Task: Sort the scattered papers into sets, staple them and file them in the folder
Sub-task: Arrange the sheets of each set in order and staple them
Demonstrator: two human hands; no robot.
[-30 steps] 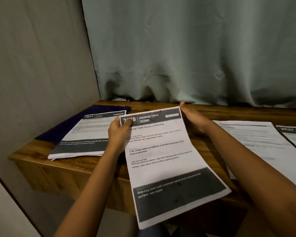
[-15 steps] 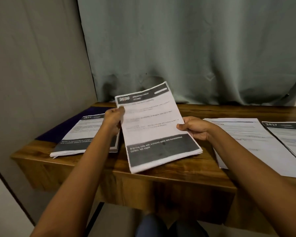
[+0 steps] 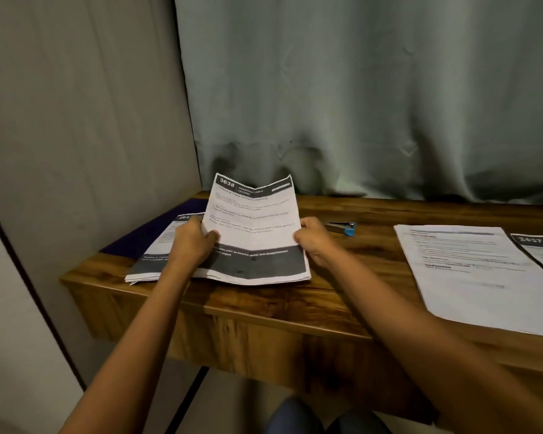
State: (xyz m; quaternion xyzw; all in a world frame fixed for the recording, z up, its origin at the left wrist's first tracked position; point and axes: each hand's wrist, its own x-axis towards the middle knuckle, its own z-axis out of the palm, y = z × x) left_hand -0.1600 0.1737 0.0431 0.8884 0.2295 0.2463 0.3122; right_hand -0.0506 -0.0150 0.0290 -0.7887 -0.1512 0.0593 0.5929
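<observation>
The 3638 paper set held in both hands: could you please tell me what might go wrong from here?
The 3638 set overlaps the left stack at its lower corner, so sheets could mix between sets.
Its top edge sags in a V between the left hand and right hand; it may crease or misalign.
Reaching for the stapler means one hand lets go; sheets might fan.
</observation>
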